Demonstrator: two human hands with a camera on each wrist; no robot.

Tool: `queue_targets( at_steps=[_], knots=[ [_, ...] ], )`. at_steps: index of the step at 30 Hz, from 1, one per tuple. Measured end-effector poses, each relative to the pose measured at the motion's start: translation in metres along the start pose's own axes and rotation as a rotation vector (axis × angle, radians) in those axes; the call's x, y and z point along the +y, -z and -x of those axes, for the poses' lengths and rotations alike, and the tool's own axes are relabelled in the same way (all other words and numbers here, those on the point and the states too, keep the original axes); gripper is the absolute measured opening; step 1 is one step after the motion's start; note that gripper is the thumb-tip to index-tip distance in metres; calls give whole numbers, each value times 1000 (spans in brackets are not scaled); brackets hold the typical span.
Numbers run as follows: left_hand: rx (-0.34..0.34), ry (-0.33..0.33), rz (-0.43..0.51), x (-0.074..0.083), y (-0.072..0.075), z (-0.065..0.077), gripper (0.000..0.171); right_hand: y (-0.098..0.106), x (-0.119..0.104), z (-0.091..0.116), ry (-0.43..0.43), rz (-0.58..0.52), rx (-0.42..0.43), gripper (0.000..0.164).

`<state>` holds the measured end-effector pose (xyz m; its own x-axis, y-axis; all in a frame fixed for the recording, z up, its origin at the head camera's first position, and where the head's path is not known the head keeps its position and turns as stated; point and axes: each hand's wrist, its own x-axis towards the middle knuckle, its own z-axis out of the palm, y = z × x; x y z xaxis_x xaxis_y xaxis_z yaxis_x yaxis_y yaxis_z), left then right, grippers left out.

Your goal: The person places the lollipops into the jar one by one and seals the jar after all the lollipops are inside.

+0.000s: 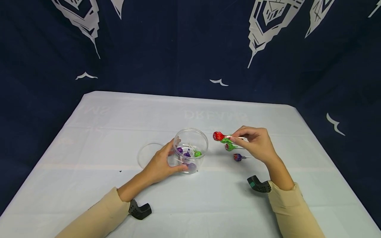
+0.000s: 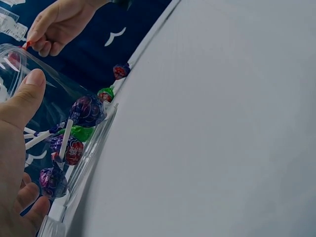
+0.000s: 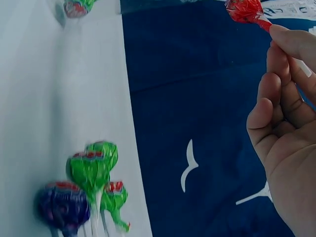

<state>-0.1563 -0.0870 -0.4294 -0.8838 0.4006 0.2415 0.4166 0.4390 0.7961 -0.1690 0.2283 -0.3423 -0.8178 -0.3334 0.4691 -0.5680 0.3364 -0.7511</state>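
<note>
The right hand [image 1: 254, 142] had its fingers pinched on the red-wrapped lollipop [image 1: 218, 136], just right of the clear plastic jar [image 1: 194, 162]! The left hand's [image 1: 160, 166] fingers curled round that jar, purple-wrapped lollipops [image 1: 187, 154] inside, green-wrapped lollipops [image 1: 229, 147] out on the tabletop [image 1: 208, 201].

Jar [image 1: 199, 161]: clear, round, open-topped, mouth up, left hand [image 1: 162, 165] around its side. Inside, low down: purple and green wrapped lollipops [image 2: 88, 111], white sticks slanting. Red lollipop [image 1: 218, 136]: wrapped, head leftward, pinched in right hand [image 1: 254, 140], right of jar. Loose green lollipops [image 1: 230, 147], purple lollipop [image 1: 237, 157] on desk [image 1: 208, 205], heads leftward.
</note>
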Motion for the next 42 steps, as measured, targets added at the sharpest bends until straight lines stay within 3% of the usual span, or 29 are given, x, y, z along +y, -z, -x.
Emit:
queue_targets(
  at_steps=[10, 17, 28, 37, 42],
  knots=[
    [-4, 8, 9, -1, -2, 2, 102, -19, -31, -12, 54, -125, -59, 11],
    [-4, -5, 4, -2, -3, 3, 103, -31, -37, -17, 50, -103, -81, 12],
    [-5, 1, -2, -2, -1, 3, 103, -44, -41, -21, -10, -112, -120, 9],
    [-5, -8, -4, -2, 2, 2, 102, -53, -41, -26, 10, -97, -138, 9],
    [-9, -12, -7, -3, 1, 0, 103, -54, -22, -25, 42, -123, -168, 13]
  ],
)
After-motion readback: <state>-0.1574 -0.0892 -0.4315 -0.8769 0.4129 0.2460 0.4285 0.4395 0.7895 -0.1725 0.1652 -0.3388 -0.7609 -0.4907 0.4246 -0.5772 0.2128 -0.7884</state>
